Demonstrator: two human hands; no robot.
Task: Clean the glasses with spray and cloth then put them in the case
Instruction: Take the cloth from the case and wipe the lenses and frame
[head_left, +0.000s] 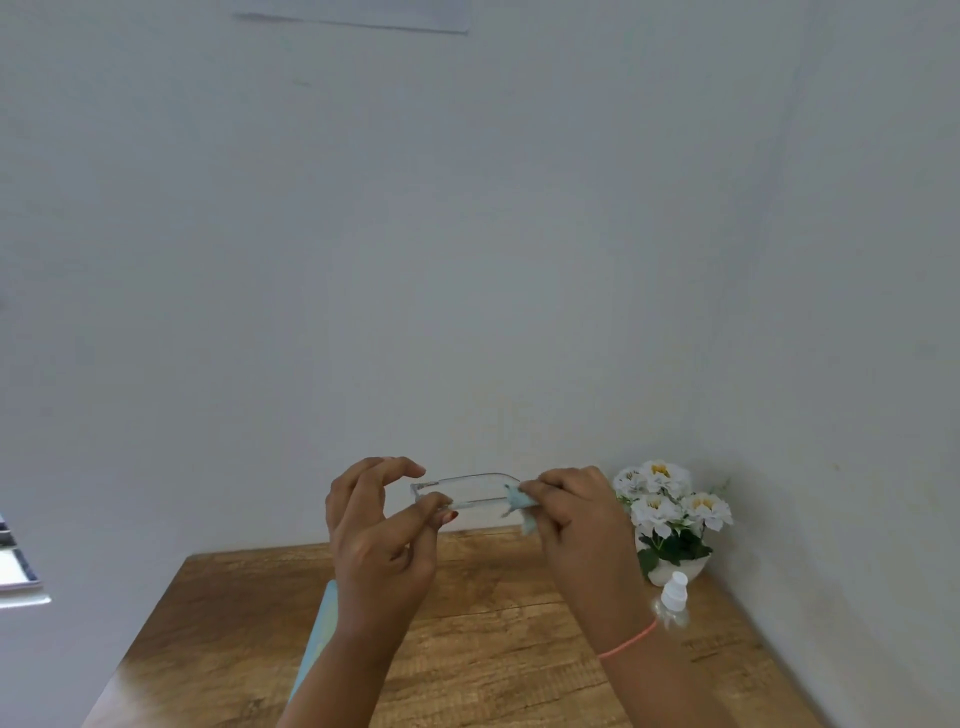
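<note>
- The table (493, 623) is filling the lower part of the view, and both hands are hovering above its far edge.
- The left hand (382, 535) is pinching the 9 o'clock end of the glasses between thumb and one finger, while the other fingers are curling loosely above the frame.
- The right hand (576, 514) is closing its fingers on the cloth at the 3 o'clock end, so the two hands are standing apart, one at each end of the frame.
- The flowers (670, 509) are standing in a white pot at 3 o'clock from the right hand, in the table corner.
- The case (319, 634) is lying on the table at 7 o'clock from the left hand, half hidden behind that forearm; I cannot tell if it is open.
- The bottle (672, 597) is standing at 4 o'clock from the right hand, just beside the wrist.
- The glasses (467, 488) are hanging in the air between the hands, with the long axis running from 9 to 3 o'clock.
- The cloth (522, 506) is wrapping the 3 o'clock end of the frame, so I judge the wiping is going toward 9 o'clock along this axis.
- For the casing step, the left hand is the nearer one, because the case is lying on its side.
</note>
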